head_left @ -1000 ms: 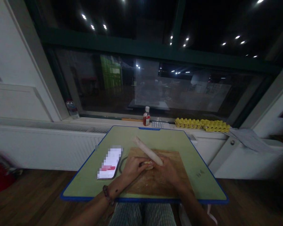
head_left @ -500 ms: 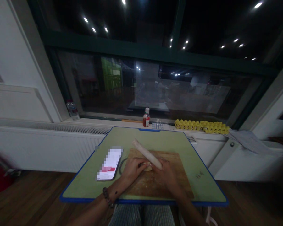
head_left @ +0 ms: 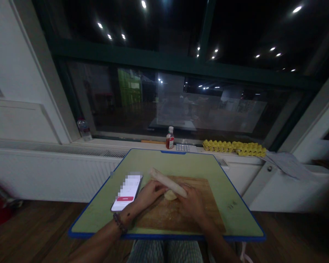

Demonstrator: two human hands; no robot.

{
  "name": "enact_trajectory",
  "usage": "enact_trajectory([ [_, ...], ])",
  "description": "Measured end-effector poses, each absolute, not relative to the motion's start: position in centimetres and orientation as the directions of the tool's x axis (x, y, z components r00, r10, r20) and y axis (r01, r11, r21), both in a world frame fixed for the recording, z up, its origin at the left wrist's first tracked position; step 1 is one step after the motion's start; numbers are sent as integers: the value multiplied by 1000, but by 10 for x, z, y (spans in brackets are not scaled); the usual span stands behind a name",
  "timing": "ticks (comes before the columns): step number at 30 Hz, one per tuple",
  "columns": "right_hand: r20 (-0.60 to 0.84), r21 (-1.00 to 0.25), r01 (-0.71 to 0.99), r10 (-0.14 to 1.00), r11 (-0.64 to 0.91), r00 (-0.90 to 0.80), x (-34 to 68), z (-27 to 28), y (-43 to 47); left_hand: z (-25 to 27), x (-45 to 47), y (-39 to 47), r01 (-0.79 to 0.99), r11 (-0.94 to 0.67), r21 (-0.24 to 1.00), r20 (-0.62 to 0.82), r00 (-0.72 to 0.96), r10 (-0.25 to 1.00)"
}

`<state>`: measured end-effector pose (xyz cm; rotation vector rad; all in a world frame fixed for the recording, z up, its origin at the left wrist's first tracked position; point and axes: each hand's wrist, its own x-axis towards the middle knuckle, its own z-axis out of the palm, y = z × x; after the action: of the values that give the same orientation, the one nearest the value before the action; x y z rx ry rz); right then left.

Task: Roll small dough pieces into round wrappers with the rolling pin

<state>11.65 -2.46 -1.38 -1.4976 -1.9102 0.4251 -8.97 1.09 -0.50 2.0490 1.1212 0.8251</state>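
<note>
A small flat round of pale dough (head_left: 170, 195) lies on the wooden board (head_left: 178, 217). Above its far edge a light wooden rolling pin (head_left: 168, 182) slants from upper left to lower right. My right hand (head_left: 192, 201) is closed round the pin's lower right end. From the left, my left hand (head_left: 152, 190) reaches to the far left edge of the dough, thumb and fingers closed together there. Its fingertips are partly hidden by the pin, and the exact grip on the dough is hard to see.
The board rests on a green folding table (head_left: 142, 160) with a blue rim. Left of my hands lies a lit phone (head_left: 127, 193). On the windowsill stand a small bottle of reddish liquid (head_left: 169, 138), a yellow egg tray (head_left: 233, 147) and a clear bottle (head_left: 84, 129).
The rolling pin has shifted slightly left and lies at a flatter slant. My left hand has moved up and left, so more of the dough shows. My right hand still grips the pin.
</note>
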Motion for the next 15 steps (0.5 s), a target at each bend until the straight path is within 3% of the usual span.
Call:
enact_trajectory([
  [5,307,-557,746,925,364,-222,119,-16,-22,-20,-85,4,600,-320,733,229,225,947],
  [11,309,-517,761,914,393,-262,119,-11,-24,-22,-81,3,603,-416,681,281,309,909],
  [15,268,-650,675,936,350,-227,121,-3,-21,-9,-82,3,616,-468,634,309,353,883],
])
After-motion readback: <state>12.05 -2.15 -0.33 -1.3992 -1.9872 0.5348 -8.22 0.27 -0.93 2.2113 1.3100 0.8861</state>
